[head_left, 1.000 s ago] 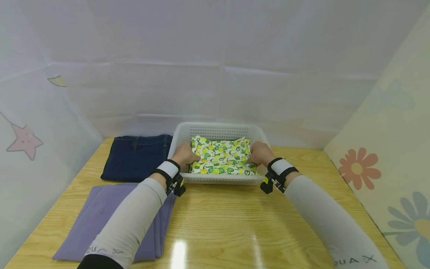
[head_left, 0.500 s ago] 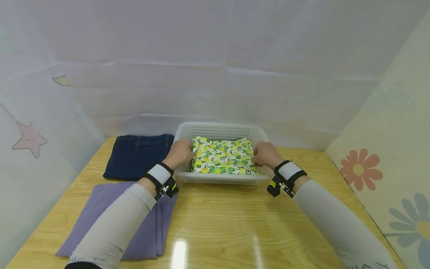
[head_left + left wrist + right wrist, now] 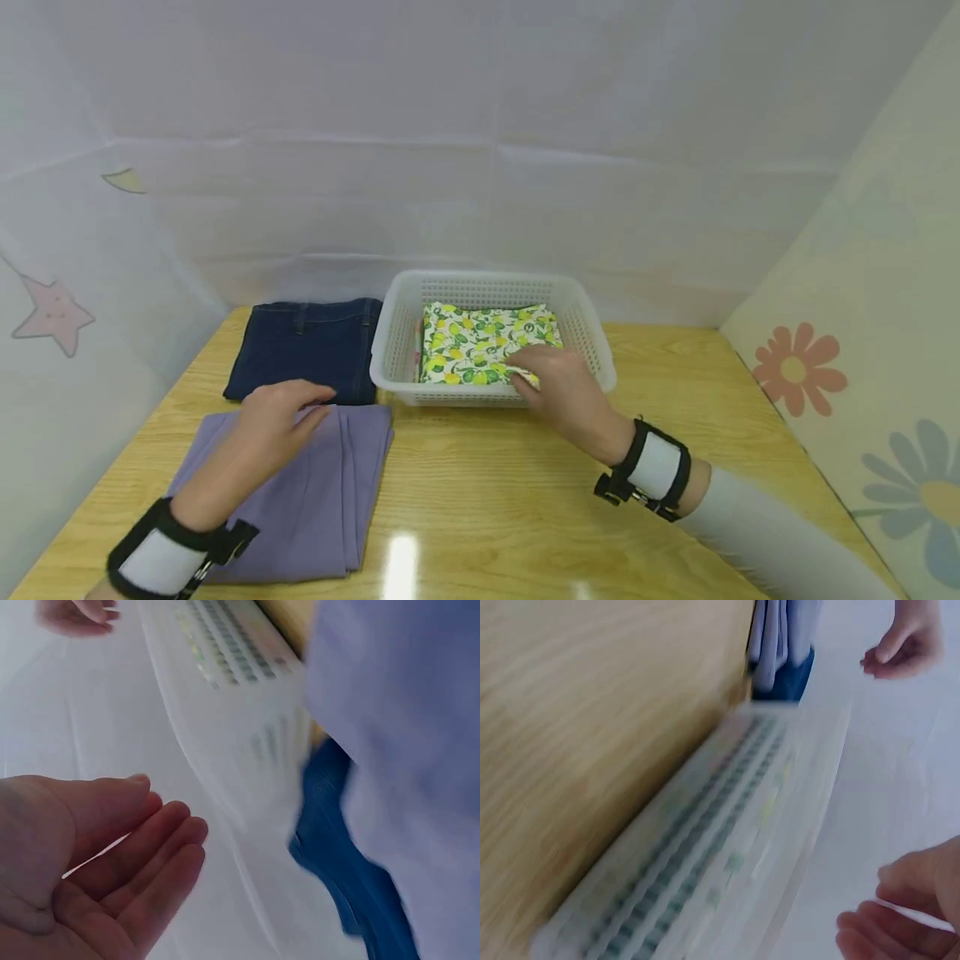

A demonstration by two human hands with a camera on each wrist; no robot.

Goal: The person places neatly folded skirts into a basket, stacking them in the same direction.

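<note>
My left hand [image 3: 273,425] hovers over the folded purple cloth [image 3: 307,508], fingers loosely bent with nothing between them. In the left wrist view that hand [image 3: 112,855] shows a gap between thumb and fingers. My right hand [image 3: 566,396] is over the front right of the white plastic basket [image 3: 491,398], relaxed and holding nothing. Inside the basket lies a folded lemon-print cloth [image 3: 472,337], partly covered by the right hand in the head view. From the right wrist, the right hand [image 3: 907,900] appears above the basket rim, thumb and fingers apart.
Folded dark blue jeans [image 3: 303,350] lie left of the basket, behind the purple cloth. The wooden table [image 3: 480,492] meets a white sheet wall [image 3: 487,142] at the back. A panel with printed flowers [image 3: 798,371] stands along the right edge.
Both hands have let go of the lemon-print cloth in the basket. The left hand has moved left and nearer, over the purple cloth; the right has drawn back toward the basket's front.
</note>
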